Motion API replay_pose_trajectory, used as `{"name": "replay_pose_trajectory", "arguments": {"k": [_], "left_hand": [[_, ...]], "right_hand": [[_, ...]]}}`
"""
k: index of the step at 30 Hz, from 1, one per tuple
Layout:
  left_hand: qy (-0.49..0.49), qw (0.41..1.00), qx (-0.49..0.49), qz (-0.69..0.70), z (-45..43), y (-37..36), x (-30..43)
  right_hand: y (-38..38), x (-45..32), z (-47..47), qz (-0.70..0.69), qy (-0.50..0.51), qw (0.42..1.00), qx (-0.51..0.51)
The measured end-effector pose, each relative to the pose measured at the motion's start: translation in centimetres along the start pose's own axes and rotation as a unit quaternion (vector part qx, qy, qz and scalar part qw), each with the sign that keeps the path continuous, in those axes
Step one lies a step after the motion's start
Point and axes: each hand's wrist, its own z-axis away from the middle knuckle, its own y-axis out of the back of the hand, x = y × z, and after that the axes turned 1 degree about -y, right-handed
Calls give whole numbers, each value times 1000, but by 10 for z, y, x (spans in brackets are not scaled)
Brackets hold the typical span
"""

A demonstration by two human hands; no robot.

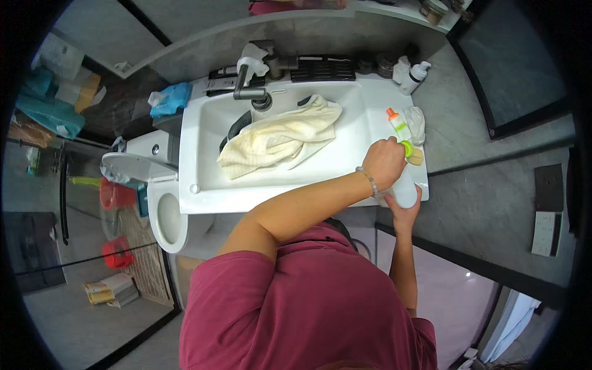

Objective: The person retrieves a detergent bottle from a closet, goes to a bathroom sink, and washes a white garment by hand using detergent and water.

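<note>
A white plastic bottle [405, 190] is held between my two hands at the right end of the sink counter. My left hand [385, 162], with a bead bracelet at the wrist, reaches across and closes around its upper part, beside a bright green cap [407, 148]. Fingers of my right hand [405, 212] clasp the lower end, near the counter's front edge. In the white basin [356, 143] lies a bunched cream cloth [286, 134] with dark fabric [239, 125] partly under it. Just beyond my left hand is a white tube with an orange cap [397, 122].
A dark faucet [249, 92] overhangs the basin. Near the right wall are a pump bottle [415, 77], a white crumpled packet [416, 126] and a yellowish block [416, 157]. A blue tissue pack [171, 100] and an open toilet [169, 217] stand at left.
</note>
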Motion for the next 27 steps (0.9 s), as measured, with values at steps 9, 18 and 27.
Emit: {"name": "replay_pose_trajectory", "arguments": {"k": [9, 18, 27], "left_hand": [[254, 955, 88, 121, 90, 9, -162], [274, 940, -119, -165, 148, 29, -256], [214, 919, -326, -58, 156, 22, -270]], "right_hand": [[-52, -57, -33, 142, 64, 983, -100], [-146, -85, -79, 344, 172, 891, -243], [-185, -72, -94, 457, 151, 828, -289]]}}
